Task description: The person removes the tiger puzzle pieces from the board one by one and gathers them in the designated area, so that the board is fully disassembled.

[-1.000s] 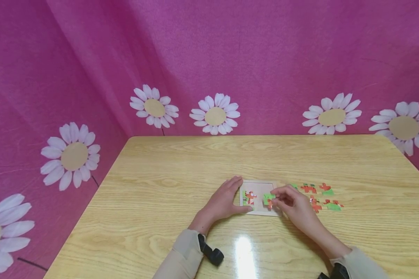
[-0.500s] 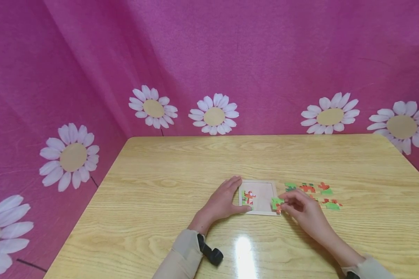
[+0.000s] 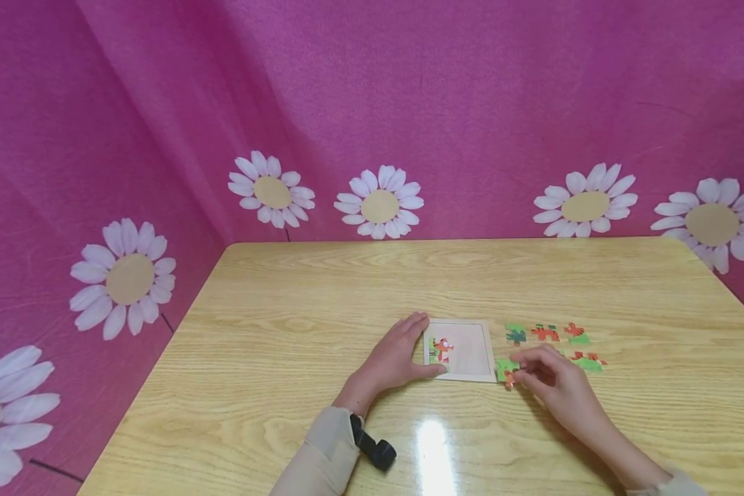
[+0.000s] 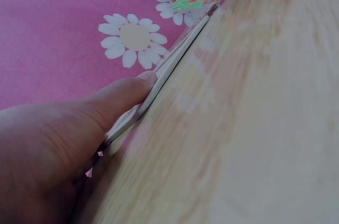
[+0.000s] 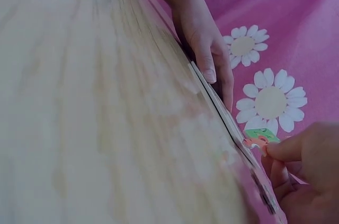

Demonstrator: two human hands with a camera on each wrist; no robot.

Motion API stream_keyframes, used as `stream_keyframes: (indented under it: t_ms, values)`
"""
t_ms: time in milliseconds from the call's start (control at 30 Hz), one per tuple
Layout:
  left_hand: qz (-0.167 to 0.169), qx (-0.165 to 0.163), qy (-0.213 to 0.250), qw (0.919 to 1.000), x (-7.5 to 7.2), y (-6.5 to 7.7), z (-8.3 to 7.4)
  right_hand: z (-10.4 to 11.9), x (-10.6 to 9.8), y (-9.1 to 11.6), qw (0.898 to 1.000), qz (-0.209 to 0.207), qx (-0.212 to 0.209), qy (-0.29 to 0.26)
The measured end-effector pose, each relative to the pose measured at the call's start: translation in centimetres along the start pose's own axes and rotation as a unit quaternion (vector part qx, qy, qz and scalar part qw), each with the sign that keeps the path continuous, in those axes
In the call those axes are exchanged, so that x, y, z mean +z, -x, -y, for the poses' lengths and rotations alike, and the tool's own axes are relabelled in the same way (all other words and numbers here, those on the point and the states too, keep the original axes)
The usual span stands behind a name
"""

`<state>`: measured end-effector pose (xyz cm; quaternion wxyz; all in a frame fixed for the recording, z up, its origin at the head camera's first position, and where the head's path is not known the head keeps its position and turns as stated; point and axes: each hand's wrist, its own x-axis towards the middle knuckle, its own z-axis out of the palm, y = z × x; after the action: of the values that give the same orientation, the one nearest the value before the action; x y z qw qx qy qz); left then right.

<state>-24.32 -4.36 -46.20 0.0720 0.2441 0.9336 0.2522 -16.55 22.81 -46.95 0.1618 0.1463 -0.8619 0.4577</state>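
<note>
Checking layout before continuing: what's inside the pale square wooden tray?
At least one orange, white and green jigsaw piece lies left in the tray. The left hand covers the near-left corner; what's beneath cannot be seen.

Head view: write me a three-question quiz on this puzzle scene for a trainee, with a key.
1. Which hand pinches a green-and-orange puzzle piece?
2. True or false: the left hand touches the wooden tray.
3. In the head view, where inside the tray does the animal-face piece lie?
A) Toward the left side
B) In the far right corner
C) Along the right side

Key: 1. The right hand. 2. True. 3. A.
</note>
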Motion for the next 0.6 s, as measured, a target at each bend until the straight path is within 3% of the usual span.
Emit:
stream_keyframes:
  t_ms: [600]
  values:
    - [0.001,-0.004,0.011,0.9999,0.1,0.0,0.1,-0.8,-1.2,1.9,1.000,-0.017,-0.002,0.001]
